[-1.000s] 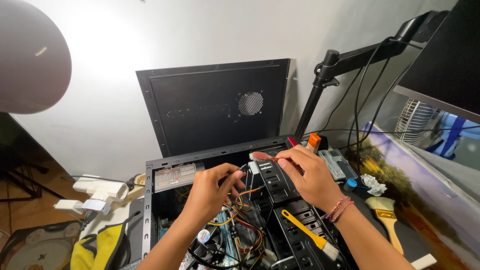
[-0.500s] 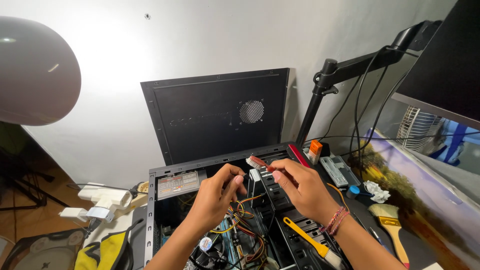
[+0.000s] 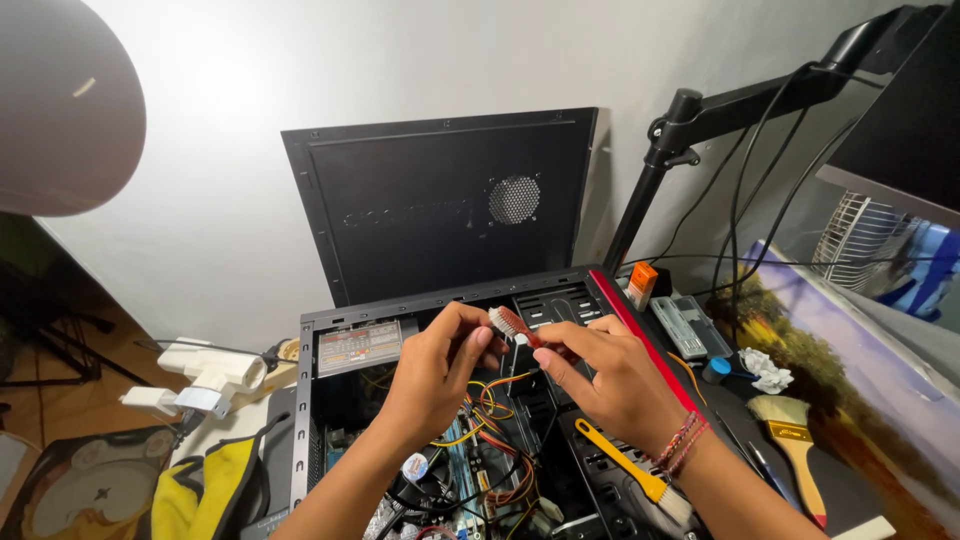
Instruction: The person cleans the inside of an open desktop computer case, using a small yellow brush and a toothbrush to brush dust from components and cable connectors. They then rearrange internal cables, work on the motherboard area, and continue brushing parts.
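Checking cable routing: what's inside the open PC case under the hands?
Inside the PC case: orange and yellow wires, boards, a power supply. Both hands hide the middle section.

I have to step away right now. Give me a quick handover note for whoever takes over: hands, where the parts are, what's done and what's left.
Left hand: pinches the near end of the small red brush above the open computer case.
Right hand: fingertips on the same brush from the other side; both hands share the grip.
Things: the case lies open, with coloured wires exposed below the hands. Its black side panel leans on the wall. A yellow-handled brush rests on the case; a wooden paintbrush lies on the desk to the right.
Done: panel off, interior exposed.
Left: the brush is not touching any part; whether the inside is clean I cannot tell.
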